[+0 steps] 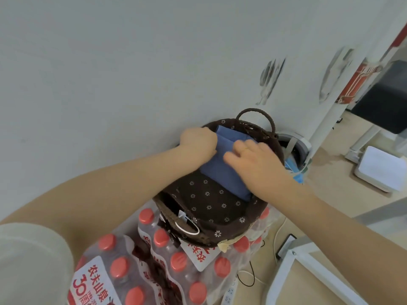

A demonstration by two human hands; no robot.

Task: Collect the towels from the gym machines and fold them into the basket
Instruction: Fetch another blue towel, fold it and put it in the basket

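Observation:
A folded blue towel lies inside a dark brown woven basket lined with flower-print cloth. The basket stands on shrink-wrapped packs of water bottles against the wall. My left hand grips the towel's far left edge with curled fingers. My right hand lies flat on top of the towel with fingers spread and presses it down. The basket's handle arches up at the far side.
Packs of red-capped water bottles fill the foreground below the basket. A grey bin with blue items sits right of the basket. A white frame, a white scale, cables and a power strip lie on the floor at right.

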